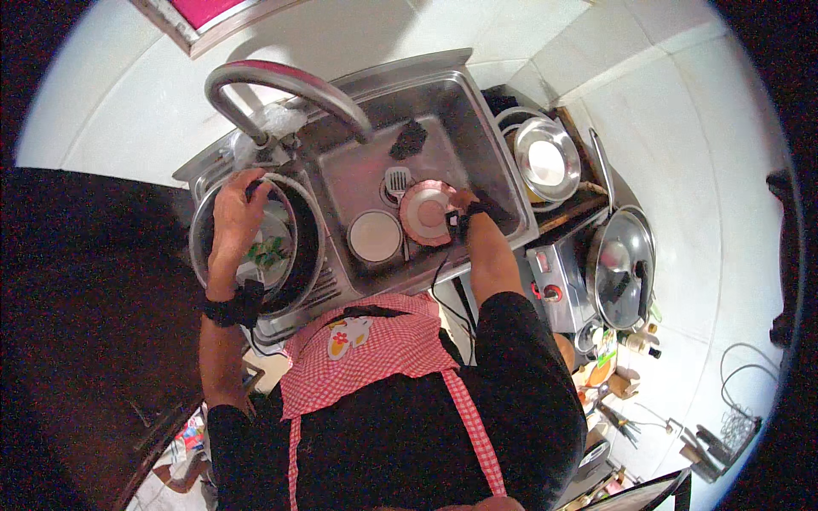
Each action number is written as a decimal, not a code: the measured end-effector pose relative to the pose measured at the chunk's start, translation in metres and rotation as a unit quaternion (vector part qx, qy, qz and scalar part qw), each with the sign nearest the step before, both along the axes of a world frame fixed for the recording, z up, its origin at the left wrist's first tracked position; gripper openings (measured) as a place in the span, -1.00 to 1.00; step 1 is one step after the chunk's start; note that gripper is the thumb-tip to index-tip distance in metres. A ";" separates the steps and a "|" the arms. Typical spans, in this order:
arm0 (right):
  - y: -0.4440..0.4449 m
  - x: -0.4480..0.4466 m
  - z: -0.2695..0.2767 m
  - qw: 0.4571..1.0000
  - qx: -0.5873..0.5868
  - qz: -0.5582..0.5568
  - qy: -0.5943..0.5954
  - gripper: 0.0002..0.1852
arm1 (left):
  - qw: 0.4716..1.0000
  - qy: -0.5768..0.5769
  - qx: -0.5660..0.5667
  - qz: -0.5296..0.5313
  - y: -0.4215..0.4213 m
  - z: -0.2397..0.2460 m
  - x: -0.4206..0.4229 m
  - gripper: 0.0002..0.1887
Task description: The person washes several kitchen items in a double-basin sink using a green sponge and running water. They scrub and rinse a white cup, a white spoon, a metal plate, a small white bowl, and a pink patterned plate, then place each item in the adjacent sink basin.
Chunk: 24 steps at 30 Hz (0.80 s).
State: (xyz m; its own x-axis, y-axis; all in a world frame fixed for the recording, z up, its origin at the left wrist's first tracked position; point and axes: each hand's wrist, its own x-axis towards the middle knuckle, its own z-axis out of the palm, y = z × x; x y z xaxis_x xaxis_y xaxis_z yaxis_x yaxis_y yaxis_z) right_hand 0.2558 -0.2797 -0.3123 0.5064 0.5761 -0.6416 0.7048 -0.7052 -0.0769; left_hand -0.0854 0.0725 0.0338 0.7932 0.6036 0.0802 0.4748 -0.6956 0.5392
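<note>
My right hand (pixel 461 203) holds the right edge of a pink-rimmed plate (pixel 427 213) low in the steel sink (pixel 358 144). Left of that plate sits a round pale bowl or cup (pixel 375 236). The slotted head of a turner (pixel 398 181) lies just above, by the drain. My left hand (pixel 238 214) reaches over a large round pot (pixel 312 211) on the ribbed drainboard. Its fingers curl near the rim of a dish inside, and their grip is partly hidden. Green leaves, real or printed, show in that dish (pixel 268 250).
A curved faucet (pixel 287 70) arches over the sink's left side. A black cloth or scrubber (pixel 409 139) lies in the basin. Stacked metal bowls (pixel 546 160) stand right of the sink. Beyond is a gas stove (pixel 559 281) with a glass-lidded pan (pixel 621 268). A dark surface (pixel 96 306) borders the left.
</note>
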 end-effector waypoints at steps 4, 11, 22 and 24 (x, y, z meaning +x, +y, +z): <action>-0.034 0.021 -0.093 0.997 -0.036 -0.061 0.026 -0.61 | 0.999 -0.019 -0.021 -0.020 -0.004 0.005 -0.006 -0.74; -0.043 0.028 -0.142 0.995 -0.049 -0.076 0.038 -0.57 | 0.998 -0.040 -0.012 -0.052 -0.010 0.010 -0.008 -0.75; -0.008 0.010 -0.007 0.999 0.039 -0.020 0.025 -0.65 | 0.998 -0.030 -0.017 -0.043 -0.013 0.011 -0.019 -0.77; 0.001 0.009 0.025 0.997 0.069 -0.014 0.020 -0.66 | 0.998 -0.032 -0.024 -0.044 -0.015 0.011 -0.018 -0.77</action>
State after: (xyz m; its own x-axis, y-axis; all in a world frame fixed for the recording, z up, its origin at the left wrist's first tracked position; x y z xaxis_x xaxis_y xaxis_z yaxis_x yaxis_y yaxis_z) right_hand 0.2651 -0.2783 -0.2877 0.4999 0.6463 -0.5766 0.6791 -0.7056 -0.2022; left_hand -0.1037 0.0572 0.0444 0.8371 0.5369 0.1050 0.3774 -0.7057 0.5996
